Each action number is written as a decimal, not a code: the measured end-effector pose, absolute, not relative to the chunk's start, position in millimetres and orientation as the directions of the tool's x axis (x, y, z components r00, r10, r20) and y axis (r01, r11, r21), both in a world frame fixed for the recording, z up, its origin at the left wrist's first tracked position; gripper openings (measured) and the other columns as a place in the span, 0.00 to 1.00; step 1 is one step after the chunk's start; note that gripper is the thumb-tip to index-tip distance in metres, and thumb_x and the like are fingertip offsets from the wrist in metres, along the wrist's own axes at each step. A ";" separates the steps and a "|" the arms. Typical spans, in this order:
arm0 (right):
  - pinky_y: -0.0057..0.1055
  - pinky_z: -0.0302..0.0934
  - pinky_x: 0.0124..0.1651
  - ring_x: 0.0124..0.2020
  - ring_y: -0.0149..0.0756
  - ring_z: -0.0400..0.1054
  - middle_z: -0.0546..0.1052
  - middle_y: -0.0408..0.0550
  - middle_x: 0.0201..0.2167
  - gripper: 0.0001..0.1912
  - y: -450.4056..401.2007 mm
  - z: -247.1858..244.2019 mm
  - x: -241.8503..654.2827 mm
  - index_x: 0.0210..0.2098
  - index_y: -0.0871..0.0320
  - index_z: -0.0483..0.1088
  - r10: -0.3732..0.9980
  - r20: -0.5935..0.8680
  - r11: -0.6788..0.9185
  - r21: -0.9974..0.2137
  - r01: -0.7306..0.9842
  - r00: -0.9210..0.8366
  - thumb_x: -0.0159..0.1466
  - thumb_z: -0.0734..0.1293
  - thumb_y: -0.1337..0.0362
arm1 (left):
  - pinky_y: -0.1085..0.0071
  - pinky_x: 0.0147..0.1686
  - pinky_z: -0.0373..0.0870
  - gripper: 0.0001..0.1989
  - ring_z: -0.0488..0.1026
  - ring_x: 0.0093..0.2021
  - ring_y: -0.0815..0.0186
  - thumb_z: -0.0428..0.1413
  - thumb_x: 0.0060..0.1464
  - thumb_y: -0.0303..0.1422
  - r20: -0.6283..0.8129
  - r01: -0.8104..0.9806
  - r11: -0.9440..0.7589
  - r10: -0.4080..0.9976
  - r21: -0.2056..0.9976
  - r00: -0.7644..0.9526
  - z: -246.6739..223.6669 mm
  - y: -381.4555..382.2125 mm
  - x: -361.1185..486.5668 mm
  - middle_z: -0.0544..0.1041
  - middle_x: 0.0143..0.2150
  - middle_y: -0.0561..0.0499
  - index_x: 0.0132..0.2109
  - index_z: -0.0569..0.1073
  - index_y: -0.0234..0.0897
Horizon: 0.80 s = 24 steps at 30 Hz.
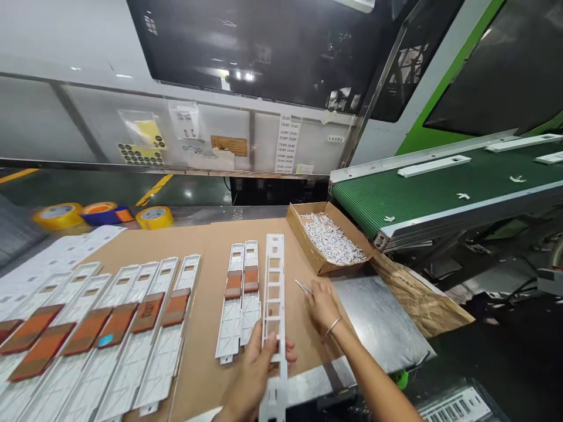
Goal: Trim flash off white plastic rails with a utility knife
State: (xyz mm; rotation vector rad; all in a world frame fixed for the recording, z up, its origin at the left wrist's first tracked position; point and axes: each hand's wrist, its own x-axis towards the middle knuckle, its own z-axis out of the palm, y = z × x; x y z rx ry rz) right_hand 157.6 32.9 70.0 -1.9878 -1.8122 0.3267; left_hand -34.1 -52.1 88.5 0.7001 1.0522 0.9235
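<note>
My left hand [255,363] is closed around the lower part of a long white plastic strip [275,275] with a row of rectangular openings, held upright over the cardboard. To its right, my right hand [324,308] is wrapped around a slim, pointed silver metal tool [303,287]; its grip end is hidden, so I cannot tell its exact kind. Left of the held strip lie two white plastic panels [229,328], each with a red-brown block [233,284] across it. Farther left, several similar panels [153,375] with such blocks lie side by side.
A cardboard box [308,246] of small white plastic pieces [332,240] stands behind my right hand. Beyond it, a green conveyor belt [422,187] carries white strips [433,166] and bits. Yellow tape rolls [155,217] sit at the back left. A metal plate [373,316] lies at right.
</note>
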 end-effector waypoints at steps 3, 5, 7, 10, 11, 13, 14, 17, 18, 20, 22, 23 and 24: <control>0.42 0.61 0.47 0.44 0.38 0.65 0.70 0.48 0.44 0.13 32.2 37.7 166.7 0.44 0.60 0.67 0.986 0.076 -0.118 -0.304 0.945 0.147 0.64 0.63 0.57 | 0.63 0.39 0.69 0.27 0.74 0.36 0.59 0.49 0.50 0.54 -0.417 -0.186 0.443 0.894 0.877 0.163 62.7 -56.7 -23.3 0.76 0.33 0.47 0.46 0.67 0.37; 0.41 0.61 0.47 0.43 0.36 0.66 0.70 0.48 0.43 0.11 32.8 26.0 174.0 0.41 0.60 0.68 0.983 0.073 -0.147 -0.240 0.960 0.169 0.65 0.63 0.58 | 0.61 0.47 0.66 0.26 0.72 0.43 0.56 0.51 0.48 0.54 -0.395 -0.147 0.413 0.908 0.899 0.140 44.6 -58.0 -14.5 0.76 0.37 0.44 0.41 0.70 0.36; 0.40 0.61 0.46 0.42 0.35 0.66 0.71 0.47 0.41 0.10 33.4 19.8 183.7 0.40 0.60 0.68 0.978 0.078 -0.176 -0.215 0.961 0.196 0.65 0.63 0.59 | 0.60 0.54 0.60 0.26 0.69 0.50 0.54 0.53 0.48 0.53 -0.371 -0.110 0.382 0.923 0.918 0.106 25.5 -59.1 -6.7 0.74 0.44 0.43 0.44 0.70 0.35; 0.37 0.62 0.43 0.38 0.33 0.67 0.71 0.46 0.37 0.09 31.8 16.0 199.8 0.38 0.61 0.67 0.970 0.079 -0.205 -0.240 0.949 0.230 0.65 0.62 0.60 | 0.59 0.56 0.58 0.26 0.64 0.56 0.54 0.46 0.56 0.45 -0.230 0.093 0.230 0.973 0.969 -0.003 -6.0 -65.0 3.0 0.68 0.53 0.38 0.56 0.63 0.31; 0.36 0.63 0.41 0.36 0.33 0.67 0.71 0.46 0.36 0.09 30.5 15.6 203.9 0.38 0.61 0.66 0.970 0.074 -0.205 -0.263 0.943 0.232 0.66 0.60 0.61 | 0.60 0.56 0.58 0.25 0.63 0.57 0.55 0.43 0.58 0.40 -0.142 0.217 0.147 0.989 0.965 -0.038 -16.1 -68.5 5.7 0.65 0.55 0.36 0.59 0.60 0.30; 0.33 0.63 0.36 0.33 0.34 0.67 0.71 0.46 0.33 0.09 27.2 15.9 208.5 0.40 0.61 0.64 0.974 0.062 -0.186 -0.324 0.927 0.217 0.68 0.55 0.63 | 0.58 0.55 0.60 0.26 0.61 0.58 0.54 0.42 0.58 0.32 0.067 0.494 -0.023 0.995 0.869 -0.071 -31.7 -76.3 10.2 0.62 0.58 0.35 0.63 0.54 0.32; 0.33 0.63 0.35 0.32 0.35 0.68 0.71 0.48 0.33 0.10 25.6 16.8 208.6 0.41 0.61 0.62 0.978 0.057 -0.170 -0.359 0.918 0.203 0.68 0.53 0.63 | 0.56 0.54 0.60 0.28 0.61 0.58 0.52 0.43 0.57 0.30 0.151 0.609 -0.077 0.986 0.790 -0.071 -35.7 -79.2 11.6 0.61 0.58 0.35 0.65 0.51 0.35; 0.33 0.64 0.38 0.38 0.38 0.69 0.72 0.53 0.39 0.13 22.4 23.0 202.8 0.47 0.60 0.59 0.988 0.054 -0.106 -0.456 0.884 0.147 0.69 0.49 0.62 | 0.53 0.53 0.59 0.37 0.59 0.58 0.48 0.47 0.53 0.26 0.316 0.818 -0.180 0.949 0.546 -0.003 -29.4 -74.5 12.8 0.61 0.58 0.35 0.67 0.40 0.40; 0.32 0.64 0.40 0.41 0.38 0.69 0.72 0.54 0.41 0.14 22.1 26.2 199.8 0.48 0.59 0.58 0.991 0.052 -0.085 -0.483 0.872 0.125 0.69 0.49 0.62 | 0.54 0.52 0.58 0.38 0.59 0.59 0.49 0.47 0.52 0.26 0.337 0.845 -0.220 0.940 0.487 0.051 -22.2 -66.9 12.4 0.63 0.58 0.36 0.67 0.39 0.39; 0.31 0.64 0.41 0.42 0.37 0.68 0.72 0.52 0.41 0.13 22.4 33.5 194.1 0.47 0.56 0.59 0.996 0.043 -0.049 -0.526 0.849 0.084 0.69 0.49 0.62 | 0.58 0.53 0.56 0.37 0.57 0.60 0.53 0.47 0.51 0.26 0.355 0.852 -0.344 0.912 0.395 0.204 -4.9 -43.4 10.8 0.65 0.59 0.39 0.67 0.42 0.37; 0.29 0.64 0.38 0.37 0.35 0.69 0.73 0.49 0.36 0.11 23.5 41.0 189.8 0.43 0.55 0.60 0.998 0.028 -0.028 -0.556 0.831 0.053 0.69 0.50 0.61 | 0.58 0.55 0.51 0.35 0.52 0.63 0.54 0.48 0.51 0.28 0.345 0.836 -0.460 0.869 0.299 0.355 9.9 -15.5 8.7 0.62 0.62 0.43 0.66 0.47 0.35; 0.28 0.64 0.35 0.34 0.35 0.70 0.73 0.47 0.33 0.10 24.1 44.3 188.3 0.41 0.54 0.60 0.999 0.020 -0.022 -0.568 0.823 0.041 0.68 0.50 0.61 | 0.57 0.56 0.49 0.33 0.50 0.64 0.54 0.48 0.51 0.31 0.338 0.830 -0.502 0.846 0.243 0.413 14.3 -3.1 7.6 0.61 0.63 0.44 0.65 0.51 0.34; 0.28 0.64 0.33 0.32 0.34 0.70 0.73 0.46 0.32 0.09 24.8 47.0 187.4 0.41 0.54 0.59 0.999 0.011 -0.019 -0.578 0.816 0.031 0.68 0.51 0.62 | 0.57 0.56 0.47 0.31 0.49 0.64 0.54 0.48 0.52 0.33 0.331 0.820 -0.539 0.822 0.193 0.463 16.1 6.7 6.5 0.60 0.63 0.44 0.63 0.54 0.33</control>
